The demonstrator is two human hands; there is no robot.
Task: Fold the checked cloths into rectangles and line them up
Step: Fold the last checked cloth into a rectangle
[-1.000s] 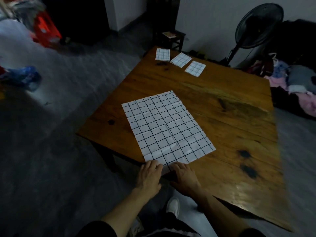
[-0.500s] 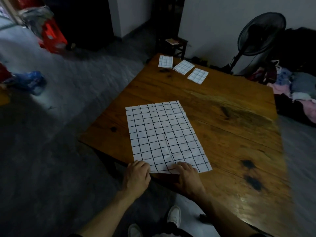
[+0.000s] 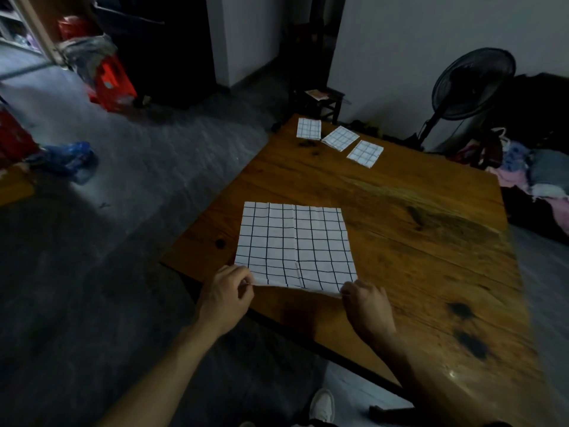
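Note:
A large white checked cloth [image 3: 294, 245] lies spread on the wooden table [image 3: 400, 229] near its left front corner. My left hand [image 3: 226, 292] pinches the cloth's near left corner, and my right hand [image 3: 366, 303] pinches its near right corner. The near edge is lifted a little off the wood. Three small folded checked cloths lie in a row at the table's far corner: one [image 3: 308, 128] on the left, one [image 3: 340, 138] in the middle, one [image 3: 365, 153] on the right.
A dark stool [image 3: 323, 103] stands beyond the table's far corner. A black standing fan [image 3: 471, 84] and a heap of clothes [image 3: 535, 171] are at the right. Red and blue bags [image 3: 67, 158] lie on the grey floor at left. My shoe [image 3: 321, 406] shows below the table edge.
My hands have moved apart from the middle of the near edge to its two corners and taken hold of them. The cloth has turned square to me and its near edge has risen.

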